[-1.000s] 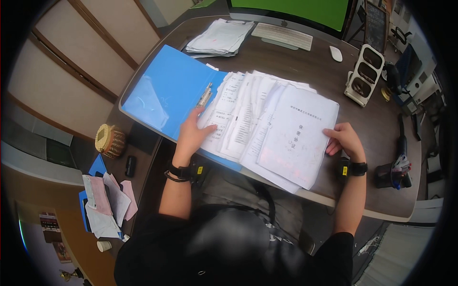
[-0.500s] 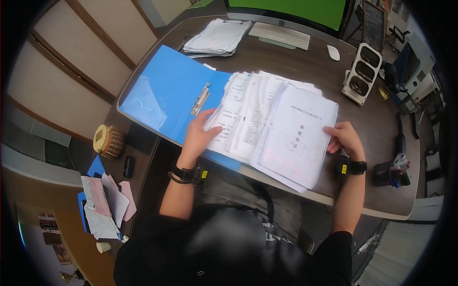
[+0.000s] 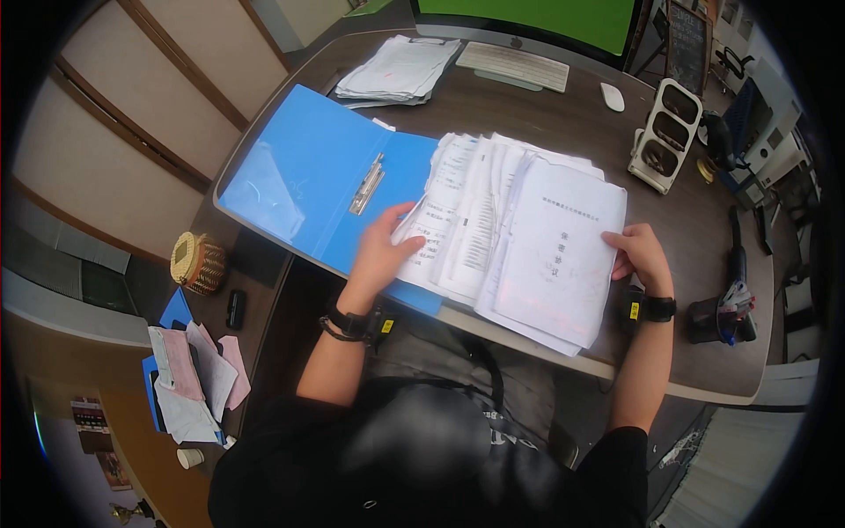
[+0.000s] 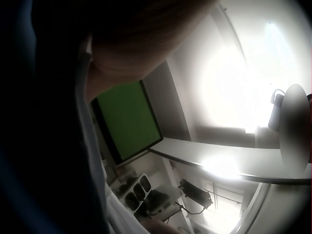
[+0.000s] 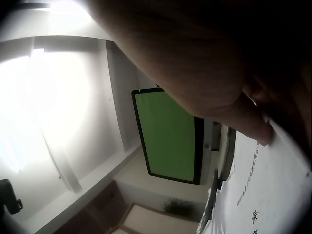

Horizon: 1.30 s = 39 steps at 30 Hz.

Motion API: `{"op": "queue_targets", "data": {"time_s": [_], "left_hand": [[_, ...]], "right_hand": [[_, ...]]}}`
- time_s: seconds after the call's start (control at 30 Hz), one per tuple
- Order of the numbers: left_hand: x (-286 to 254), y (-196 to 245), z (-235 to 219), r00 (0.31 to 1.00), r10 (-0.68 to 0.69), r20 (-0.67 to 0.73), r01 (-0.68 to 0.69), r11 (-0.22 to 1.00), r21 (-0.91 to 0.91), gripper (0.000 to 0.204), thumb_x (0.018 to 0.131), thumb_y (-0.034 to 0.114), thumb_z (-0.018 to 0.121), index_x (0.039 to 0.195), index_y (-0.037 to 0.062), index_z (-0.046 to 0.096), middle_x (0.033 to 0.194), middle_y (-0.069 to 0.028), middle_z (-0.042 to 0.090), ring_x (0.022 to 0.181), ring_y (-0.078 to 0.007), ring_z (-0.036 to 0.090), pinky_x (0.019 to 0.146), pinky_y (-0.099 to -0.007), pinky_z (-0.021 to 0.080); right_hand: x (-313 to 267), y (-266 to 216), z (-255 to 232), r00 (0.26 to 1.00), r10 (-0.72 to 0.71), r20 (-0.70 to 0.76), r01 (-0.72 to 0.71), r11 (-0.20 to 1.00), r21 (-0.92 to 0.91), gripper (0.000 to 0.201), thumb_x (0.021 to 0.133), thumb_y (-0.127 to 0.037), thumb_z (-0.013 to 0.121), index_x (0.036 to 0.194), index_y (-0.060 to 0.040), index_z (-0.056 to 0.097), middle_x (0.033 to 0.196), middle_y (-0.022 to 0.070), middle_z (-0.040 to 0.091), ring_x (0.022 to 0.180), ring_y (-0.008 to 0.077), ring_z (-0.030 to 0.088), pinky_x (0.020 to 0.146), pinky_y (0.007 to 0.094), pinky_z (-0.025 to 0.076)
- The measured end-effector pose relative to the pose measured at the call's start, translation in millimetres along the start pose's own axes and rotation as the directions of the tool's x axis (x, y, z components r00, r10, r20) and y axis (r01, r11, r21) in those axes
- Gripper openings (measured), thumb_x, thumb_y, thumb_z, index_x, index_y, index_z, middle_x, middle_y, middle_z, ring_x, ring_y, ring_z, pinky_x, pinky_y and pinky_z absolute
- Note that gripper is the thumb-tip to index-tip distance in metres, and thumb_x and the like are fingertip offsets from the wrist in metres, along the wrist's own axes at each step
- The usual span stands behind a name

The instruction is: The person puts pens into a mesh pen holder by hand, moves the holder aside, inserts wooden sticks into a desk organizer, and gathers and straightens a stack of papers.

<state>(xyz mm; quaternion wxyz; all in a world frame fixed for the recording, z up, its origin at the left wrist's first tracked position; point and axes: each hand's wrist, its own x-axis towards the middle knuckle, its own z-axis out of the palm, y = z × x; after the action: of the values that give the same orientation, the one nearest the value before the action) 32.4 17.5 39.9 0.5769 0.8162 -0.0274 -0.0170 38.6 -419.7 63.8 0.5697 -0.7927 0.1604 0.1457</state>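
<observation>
A fanned stack of printed papers (image 3: 563,255) overlaps the right part of an open blue folder (image 3: 295,167) on the desk. My left hand (image 3: 385,253) grips the stack's left edge, its thumb over the top sheet and its fingers at the edge. At the opposite edge, my right hand (image 3: 644,258) pinches the papers with the thumb on the title sheet and the fingers curled at the side. In the right wrist view the thumb (image 5: 253,127) presses on that printed sheet. The folder's metal clip (image 3: 368,185) lies bare, left of the papers.
Another paper pile (image 3: 400,69), a keyboard (image 3: 513,66) and a mouse (image 3: 613,97) stand toward the back, below a green-screened monitor (image 3: 528,22). At the right are a white three-hole holder (image 3: 666,136) and a pen cup (image 3: 717,321). A woven basket (image 3: 199,262) sits at the left.
My left hand has moved right with the papers, which have slid away from the metal clip and now uncover more of the folder. The right hand has stayed nearly in place.
</observation>
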Motion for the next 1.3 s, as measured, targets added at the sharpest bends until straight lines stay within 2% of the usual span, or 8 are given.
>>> {"op": "queue_targets", "data": {"time_s": [0.73, 1.03, 1.1, 1.2, 1.3], "left_hand": [[1, 6, 24, 0.995, 0.049, 0.09, -0.047, 0.998, -0.029, 0.053, 0.085, 0.004, 0.073, 0.134, 0.0002, 0.055, 0.113, -0.0187, 0.07, 0.101, -0.0235, 0.069, 0.087, -0.0334, 0.053], [2, 6, 42, 0.986, 0.058, 0.154, -0.049, 0.997, -0.063, 0.053, 0.085, 0.005, 0.073, 0.134, -0.0006, 0.055, 0.116, -0.0199, 0.069, 0.108, -0.0266, 0.066, 0.092, -0.0349, 0.052], [2, 10, 45, 0.982, 0.085, 0.166, -0.088, 0.996, 0.013, 0.055, 0.086, 0.003, 0.074, 0.137, -0.002, 0.053, 0.118, -0.0167, 0.068, 0.107, -0.0184, 0.065, 0.09, -0.0313, 0.053], [1, 12, 53, 0.975, 0.119, 0.186, -0.119, 0.993, -0.006, 0.055, 0.086, 0.004, 0.074, 0.137, -0.0012, 0.053, 0.121, -0.017, 0.067, 0.111, -0.02, 0.064, 0.093, -0.0327, 0.052], [0, 18, 61, 0.97, 0.097, 0.221, -0.095, 0.995, -0.019, 0.055, 0.087, 0.004, 0.074, 0.138, -0.0006, 0.054, 0.123, -0.0167, 0.067, 0.112, -0.0204, 0.063, 0.094, -0.0327, 0.051]], "right_hand": [[-1, 1, -2, 1.0, -0.014, -0.027, 0.013, 0.999, -0.046, 0.032, 0.09, -0.021, 0.071, 0.078, 0.0085, 0.064, 0.062, 0.0137, 0.066, 0.04, 0.0187, 0.061, 0.034, 0.0268, 0.047], [-3, -1, -3, 1.0, -0.007, -0.015, 0.006, 0.998, -0.061, 0.033, 0.091, -0.022, 0.072, 0.08, 0.0085, 0.064, 0.063, 0.0137, 0.066, 0.042, 0.0183, 0.062, 0.034, 0.0266, 0.047], [-2, -1, -4, 1.0, -0.005, -0.012, 0.004, 0.998, -0.06, 0.033, 0.091, -0.021, 0.071, 0.08, 0.0086, 0.064, 0.063, 0.0138, 0.066, 0.043, 0.0182, 0.062, 0.034, 0.0265, 0.047], [-3, 0, -5, 1.0, -0.004, -0.013, 0.003, 0.998, -0.068, 0.033, 0.091, -0.021, 0.071, 0.08, 0.0087, 0.065, 0.063, 0.0138, 0.067, 0.043, 0.018, 0.062, 0.034, 0.0264, 0.047], [-3, -1, -5, 1.0, -0.01, -0.014, 0.009, 0.998, -0.065, 0.033, 0.091, -0.021, 0.071, 0.079, 0.0085, 0.065, 0.063, 0.0135, 0.067, 0.043, 0.0178, 0.062, 0.034, 0.0263, 0.047]]}}
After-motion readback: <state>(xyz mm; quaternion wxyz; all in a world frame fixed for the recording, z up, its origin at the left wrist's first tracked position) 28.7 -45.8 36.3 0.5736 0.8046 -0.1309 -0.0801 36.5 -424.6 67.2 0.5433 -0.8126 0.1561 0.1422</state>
